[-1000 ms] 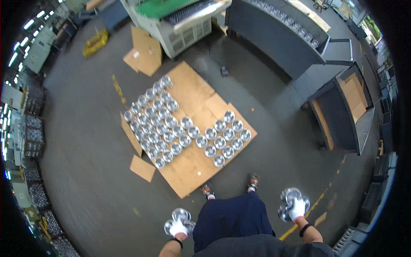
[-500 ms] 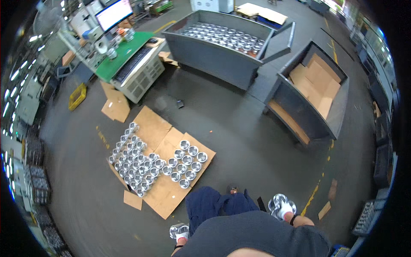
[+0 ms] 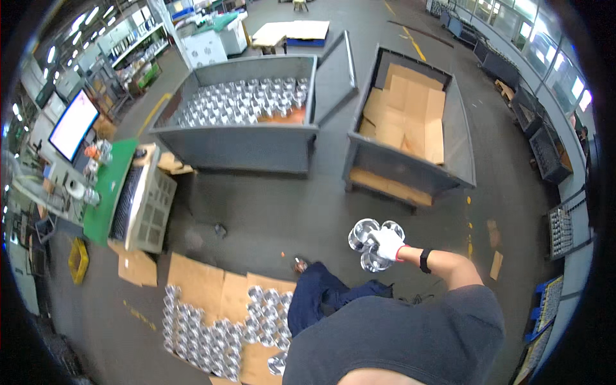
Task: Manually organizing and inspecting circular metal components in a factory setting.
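My right hand (image 3: 387, 244), in a white glove, reaches out over the floor at the right of my body. Its fingers are closed on a cluster of shiny, cup-shaped metal pistons (image 3: 366, 232), held above the floor short of the cardboard-lined bin. My left hand is hidden behind my body. A shiny piston (image 3: 277, 364) shows right beside my shirt, low in the view; whether the left hand holds it cannot be made out. Rows of similar pistons (image 3: 204, 337) stand on flattened cardboard (image 3: 194, 277) at lower left, in two groups.
A grey metal bin (image 3: 250, 151) holding many pistons stands ahead, its gate swung out. To its right is another grey bin (image 3: 410, 168) lined with cardboard (image 3: 407, 106). A green-topped desk (image 3: 112, 192) with monitor and keyboard stands left. A yellow crate (image 3: 78, 261) lies beyond it.
My view has swung right and I am closer to the bins. My right hand has come forward from beside my body with its pistons. The left hand, holding pistons before, has gone out of sight.
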Demonstrator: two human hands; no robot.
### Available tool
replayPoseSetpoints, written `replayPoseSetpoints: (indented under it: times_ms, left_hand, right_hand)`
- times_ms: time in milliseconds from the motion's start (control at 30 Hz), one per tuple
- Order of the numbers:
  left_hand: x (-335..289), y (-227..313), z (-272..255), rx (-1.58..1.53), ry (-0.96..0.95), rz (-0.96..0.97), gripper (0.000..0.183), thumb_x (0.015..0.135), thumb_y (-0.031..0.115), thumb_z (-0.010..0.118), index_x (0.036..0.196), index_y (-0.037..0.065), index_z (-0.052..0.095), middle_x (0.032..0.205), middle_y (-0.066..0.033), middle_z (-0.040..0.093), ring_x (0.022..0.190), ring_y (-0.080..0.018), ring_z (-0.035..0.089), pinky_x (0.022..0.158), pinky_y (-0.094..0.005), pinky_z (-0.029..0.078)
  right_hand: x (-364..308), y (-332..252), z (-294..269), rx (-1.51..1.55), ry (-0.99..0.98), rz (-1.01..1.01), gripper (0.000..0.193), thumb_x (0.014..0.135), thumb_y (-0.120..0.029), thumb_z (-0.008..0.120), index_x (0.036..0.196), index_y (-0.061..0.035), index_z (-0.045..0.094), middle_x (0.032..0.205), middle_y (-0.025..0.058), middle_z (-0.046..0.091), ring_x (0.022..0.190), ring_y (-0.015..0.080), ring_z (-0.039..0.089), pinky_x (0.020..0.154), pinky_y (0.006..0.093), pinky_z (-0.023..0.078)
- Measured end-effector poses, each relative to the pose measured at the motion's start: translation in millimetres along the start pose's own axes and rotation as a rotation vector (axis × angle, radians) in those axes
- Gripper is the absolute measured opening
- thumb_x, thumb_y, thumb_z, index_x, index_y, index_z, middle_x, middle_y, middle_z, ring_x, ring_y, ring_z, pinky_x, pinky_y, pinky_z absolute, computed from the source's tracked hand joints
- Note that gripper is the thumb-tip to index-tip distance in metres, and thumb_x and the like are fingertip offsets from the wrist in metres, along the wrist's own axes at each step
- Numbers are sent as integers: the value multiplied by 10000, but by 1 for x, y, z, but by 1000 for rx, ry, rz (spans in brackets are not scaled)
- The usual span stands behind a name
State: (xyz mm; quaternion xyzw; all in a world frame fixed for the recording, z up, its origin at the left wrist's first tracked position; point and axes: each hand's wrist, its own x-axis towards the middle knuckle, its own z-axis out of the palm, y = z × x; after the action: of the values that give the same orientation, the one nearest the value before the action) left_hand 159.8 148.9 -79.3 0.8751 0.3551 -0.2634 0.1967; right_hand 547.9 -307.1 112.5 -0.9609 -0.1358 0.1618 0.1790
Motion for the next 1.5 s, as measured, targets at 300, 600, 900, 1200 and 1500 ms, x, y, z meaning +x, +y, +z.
replayPoseSetpoints:
  times_ms: [300,600,900,1200,1500]
  left_hand:
    - [137,52,-159,-211,107,-183,660,827,295,640,1456,241,449,1306,-95,619,1177,-272,584,1034,-382,431]
    - [230,145,-373,-457,199,-335,976,682,232,722,1560,263,299,1238,-164,658,1050,-335,663,941,-378,508]
    - [369,238,-628,-273,280,-233,672,685,274,702,1330,175,541,1021,-225,692,962,-397,668,849,-478,539]
    - [550,217,-816,-203,487,-35,500,691,245,705,1180,171,633,926,-157,702,942,-346,659,841,-462,528]
    - [764,137,-933,-72,499,86,465,744,184,628,1209,178,613,948,-183,676,859,-374,672,722,-482,538]
  right_hand:
    - [215,-131,-87,36,39,-95,348,758,-182,644,1102,-130,638,953,206,680,928,392,640,811,488,492]
    - [446,-278,-138,58,-92,-228,448,693,-166,669,1137,-105,654,1032,222,665,986,393,625,846,476,504]
    - [678,-410,-126,34,-108,-550,338,702,-106,677,1038,-89,653,952,230,652,937,413,602,820,475,487]
    - [821,-598,-104,-7,-153,-719,439,724,-84,670,1161,-89,625,1006,215,634,978,408,591,882,466,478]
    - [888,-794,-32,13,-128,-667,386,742,-130,653,1126,-92,658,988,204,672,972,401,616,849,481,487]
